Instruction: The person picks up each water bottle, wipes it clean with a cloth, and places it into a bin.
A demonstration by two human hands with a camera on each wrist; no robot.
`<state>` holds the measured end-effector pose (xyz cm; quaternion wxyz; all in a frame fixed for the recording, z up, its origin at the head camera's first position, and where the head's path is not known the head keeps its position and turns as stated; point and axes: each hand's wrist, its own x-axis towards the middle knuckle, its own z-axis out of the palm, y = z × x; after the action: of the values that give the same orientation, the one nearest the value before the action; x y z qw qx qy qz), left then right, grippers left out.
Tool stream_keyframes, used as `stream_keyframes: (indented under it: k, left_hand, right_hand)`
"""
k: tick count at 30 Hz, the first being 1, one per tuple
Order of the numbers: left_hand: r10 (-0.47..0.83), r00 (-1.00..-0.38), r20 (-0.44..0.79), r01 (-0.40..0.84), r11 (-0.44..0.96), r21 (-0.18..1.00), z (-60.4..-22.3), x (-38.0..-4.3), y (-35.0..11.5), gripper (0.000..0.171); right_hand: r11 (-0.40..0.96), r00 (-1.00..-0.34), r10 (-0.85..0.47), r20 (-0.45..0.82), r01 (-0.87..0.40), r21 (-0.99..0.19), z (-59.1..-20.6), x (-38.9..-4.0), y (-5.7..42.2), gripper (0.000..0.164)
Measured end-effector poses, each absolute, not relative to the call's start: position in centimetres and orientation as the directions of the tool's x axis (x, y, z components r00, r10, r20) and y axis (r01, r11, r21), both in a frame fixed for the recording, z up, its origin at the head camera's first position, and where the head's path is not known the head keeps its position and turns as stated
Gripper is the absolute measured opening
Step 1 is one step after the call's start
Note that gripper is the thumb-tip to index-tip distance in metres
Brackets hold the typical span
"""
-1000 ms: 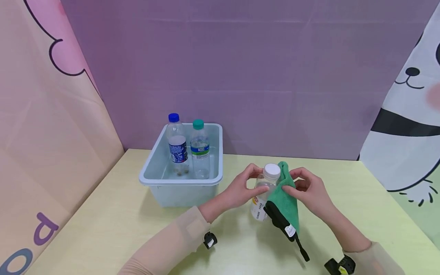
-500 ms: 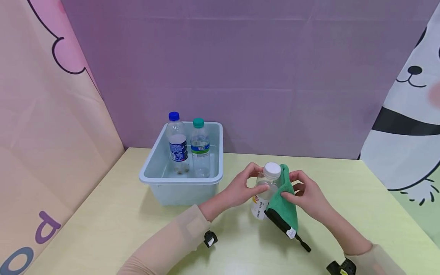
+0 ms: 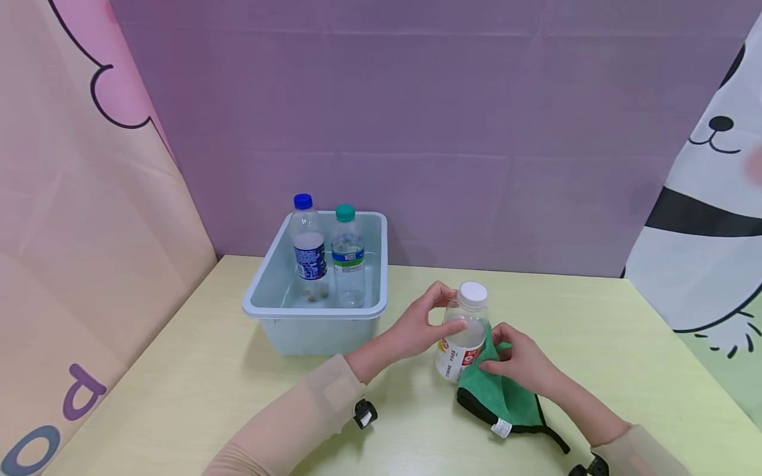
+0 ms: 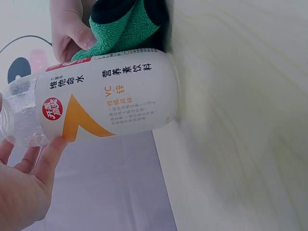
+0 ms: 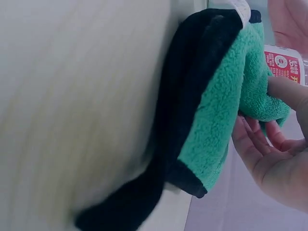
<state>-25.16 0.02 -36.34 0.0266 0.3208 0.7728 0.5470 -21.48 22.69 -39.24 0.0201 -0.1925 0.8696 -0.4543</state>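
A clear plastic bottle (image 3: 457, 357) with a white cap and a white, orange and red label stands upright on the table. My left hand (image 3: 419, 324) grips it around the shoulder, fingers behind and thumb in front; the left wrist view shows the label (image 4: 110, 96) close up. A green cloth (image 3: 500, 390) with black edging and a white tag is pinched by my right hand (image 3: 526, 360), its upper part against the bottle's right side. In the right wrist view the cloth (image 5: 221, 106) hangs in folds from thumb and fingers, its black hem close over the table.
A light blue plastic bin (image 3: 318, 337) stands on the table (image 3: 196, 377) left of the hands. Inside it are a blue-capped bottle (image 3: 310, 261) and a green-capped bottle (image 3: 348, 258), both upright. A purple backdrop (image 3: 369, 119) rises behind the table.
My right hand has slid the cloth down along the bottle, uncovering the red part of the label, and the cloth's lower edge has spread out. The left hand has stayed on the bottle.
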Motion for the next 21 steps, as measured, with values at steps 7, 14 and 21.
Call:
stream_keyframes:
  k: [7,14,21]
  left_hand:
    - [0.534,-0.782,0.321,0.482,0.193,0.854,-36.4,-25.3,0.0,0.032]
    - [0.54,-0.774,0.331,0.488,0.174,0.855,-36.4,-25.3,-0.1,0.033]
    - [0.538,-0.772,0.339,0.494,0.172,0.852,-36.4,-25.3,-0.1,0.033]
  right_hand:
    - [0.439,-0.935,-0.292,0.2,-0.317,-0.841,-38.1,-21.2,22.9,0.034]
    - [0.424,-0.916,-0.221,0.334,-0.399,-0.813,-35.5,-20.7,22.7,0.031]
    - [0.445,-0.911,-0.209,0.356,-0.413,-0.795,-34.5,-20.6,22.6,0.03]
